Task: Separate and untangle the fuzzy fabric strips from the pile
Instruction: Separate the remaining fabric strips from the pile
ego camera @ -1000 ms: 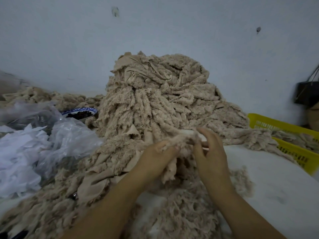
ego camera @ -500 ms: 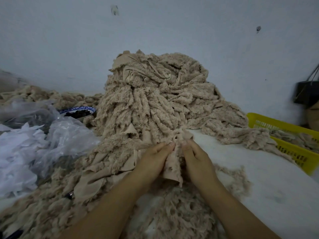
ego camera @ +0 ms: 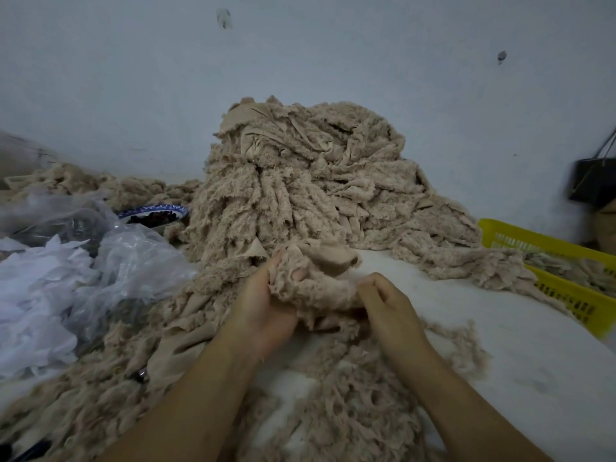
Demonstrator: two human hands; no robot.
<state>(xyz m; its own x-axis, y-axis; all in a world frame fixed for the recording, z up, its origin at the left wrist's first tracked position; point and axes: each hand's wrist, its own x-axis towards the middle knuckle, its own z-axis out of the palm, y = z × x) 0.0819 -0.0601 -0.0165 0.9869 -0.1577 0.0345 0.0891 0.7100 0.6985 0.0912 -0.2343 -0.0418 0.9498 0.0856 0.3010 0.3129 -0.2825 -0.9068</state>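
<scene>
White tabletop [ego camera: 520, 331], pale wall [ego camera: 333, 61] behind. Item: fuzzy strip bundle [ego camera: 316, 285], held just in front of the pile [ego camera: 300, 181], long axis running left to right between hands. Left hand [ego camera: 263, 308] curled round one end; right hand [ego camera: 388, 303] pinching the other. I judge both equally near.

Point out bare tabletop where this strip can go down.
Bare tabletop lies right of the right hand, bordered by the pile behind and the yellow basket. A small white gap shows between the forearms. Left is crowded: plastic bags, loose strips.
</scene>
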